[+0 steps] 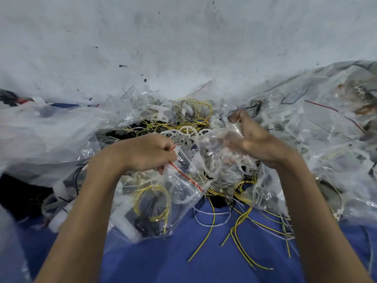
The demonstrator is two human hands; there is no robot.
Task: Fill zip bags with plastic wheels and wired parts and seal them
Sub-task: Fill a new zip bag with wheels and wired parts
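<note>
On my feed the left hand [146,154] sits low and centre, fingers curled tight, pinching the mouth of a zip bag [181,190] at its red seal strip. The strip runs slantwise down and right from the knuckles, and the bag hangs below the hand, over the near edge of the heap.

The right hand [255,144] is just beside it, at about the same height, palm turned inward. Its fingers and thumb are curled round a clump of clear plastic wheels [230,139]. That part is motion-blurred, so I take them for wheels by their rims only. The clump is held just above and right of the bag's mouth, not inside it.

Behind both hands lies the heap of white wheels [187,129] tangled with yellow wires [195,115]. Under the left wrist there is a clear bag with yellow wire loops [151,203] in it. I cannot tell whether it is a separate bag.

Loose wires [240,231] trail toward me over the blue cloth [173,258]. Large plastic sheets [44,127] bunch up on both sides, against a pale scuffed wall [183,37].
</note>
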